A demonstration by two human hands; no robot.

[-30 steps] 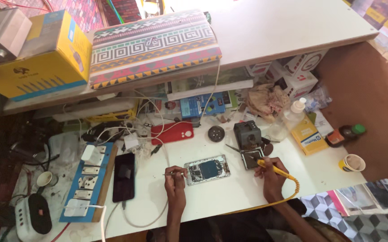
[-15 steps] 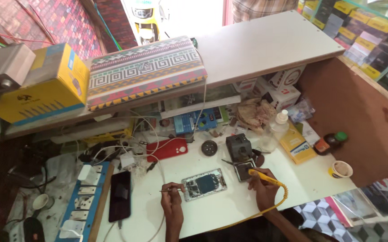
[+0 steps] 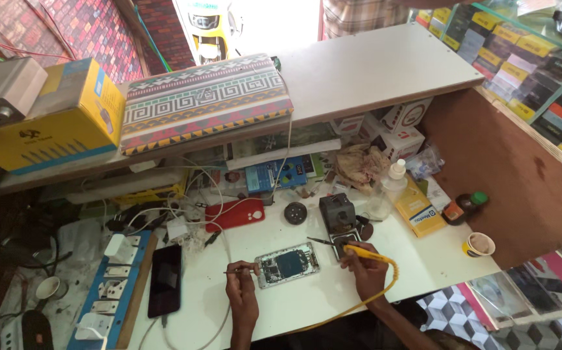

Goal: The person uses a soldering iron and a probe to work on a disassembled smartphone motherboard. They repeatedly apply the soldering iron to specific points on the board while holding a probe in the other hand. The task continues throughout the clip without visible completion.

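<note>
From the head camera, an opened phone with its circuit board bare lies flat on the white worktable, between both hands. The left hand pinches thin metal tweezers just beside the phone's left edge. The right hand grips a yellow-handled soldering iron, its yellow cord curling off the table. Close behind stand a boxy black soldering stand, a glossy red phone case and tangled white cables; a dark phone lies left.
</note>
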